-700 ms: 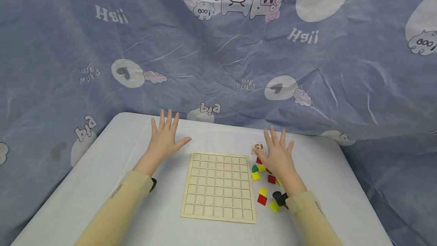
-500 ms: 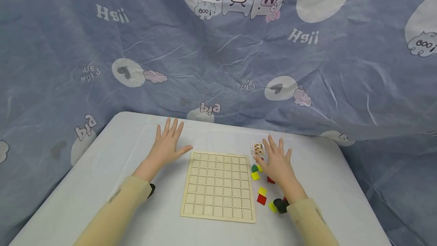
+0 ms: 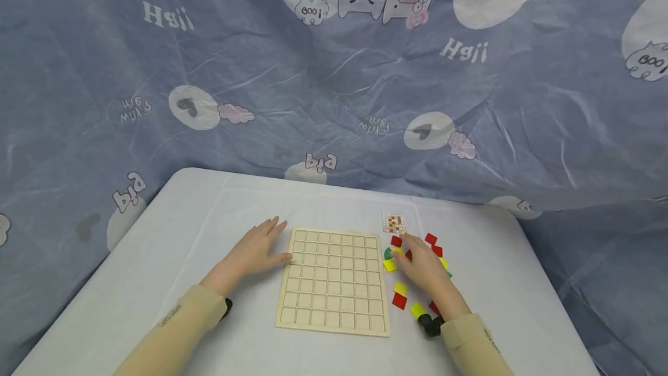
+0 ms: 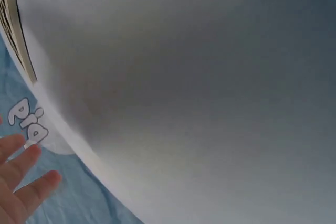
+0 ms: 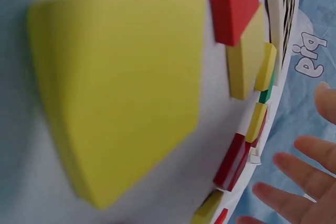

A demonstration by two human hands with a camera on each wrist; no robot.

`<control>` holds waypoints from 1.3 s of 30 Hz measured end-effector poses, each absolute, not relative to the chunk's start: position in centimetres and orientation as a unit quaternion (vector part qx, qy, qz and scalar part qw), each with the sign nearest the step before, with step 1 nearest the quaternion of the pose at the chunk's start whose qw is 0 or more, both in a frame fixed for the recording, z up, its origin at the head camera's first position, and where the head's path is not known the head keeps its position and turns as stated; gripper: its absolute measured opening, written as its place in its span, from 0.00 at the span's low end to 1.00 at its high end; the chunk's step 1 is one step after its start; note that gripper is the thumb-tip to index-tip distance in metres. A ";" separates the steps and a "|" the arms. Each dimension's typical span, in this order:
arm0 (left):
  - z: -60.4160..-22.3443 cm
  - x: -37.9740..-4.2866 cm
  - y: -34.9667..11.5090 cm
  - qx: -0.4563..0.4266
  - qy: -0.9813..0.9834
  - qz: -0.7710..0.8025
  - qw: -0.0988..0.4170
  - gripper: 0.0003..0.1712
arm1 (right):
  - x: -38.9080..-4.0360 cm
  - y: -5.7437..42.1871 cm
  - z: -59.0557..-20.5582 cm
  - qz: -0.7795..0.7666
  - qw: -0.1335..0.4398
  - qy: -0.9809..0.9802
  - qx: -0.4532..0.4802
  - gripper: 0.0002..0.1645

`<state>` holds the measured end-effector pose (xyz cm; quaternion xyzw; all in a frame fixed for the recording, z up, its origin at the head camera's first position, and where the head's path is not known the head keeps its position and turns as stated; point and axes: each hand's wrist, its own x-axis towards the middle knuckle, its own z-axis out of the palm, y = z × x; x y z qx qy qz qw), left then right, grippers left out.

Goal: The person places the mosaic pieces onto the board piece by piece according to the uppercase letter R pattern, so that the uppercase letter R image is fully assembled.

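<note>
My left hand [image 3: 254, 250] is left of a pale wooden grid board [image 3: 333, 331], its thumb tip right at the board's left edge. In the left wrist view the fingers [image 4: 39, 187] are straight and hold nothing. Among loose coloured tiles right of the board, my right hand [image 3: 427, 268] hovers low with relaxed fingers, covering some of them. A red tile [image 3: 399, 300], a yellow tile [image 3: 417, 310] and a green piece [image 3: 388, 253] show around it. The right wrist view shows a large, near yellow tile [image 5: 121, 87], with the right fingers [image 5: 299, 174] apart from it.
A small printed card with a coloured grid pattern [image 3: 394, 223] lies beyond the tiles. More red tiles [image 3: 430, 239] lie right of the right hand. White cloth [image 3: 235, 335] covers the table, and a blue patterned curtain [image 3: 313, 74] hangs behind it.
Both hands have come down and back toward the body from a raised, spread-finger pose. Their fingers are now closer together. The board and tiles stay in place.
</note>
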<state>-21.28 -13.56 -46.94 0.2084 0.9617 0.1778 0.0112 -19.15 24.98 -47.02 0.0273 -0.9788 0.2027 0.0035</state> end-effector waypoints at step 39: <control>-49.0 -18.7 -13.8 0.225 0.932 0.221 0.177 0.52 | -21.3 23.3 -47.5 0.262 -0.028 -0.956 -0.129 0.17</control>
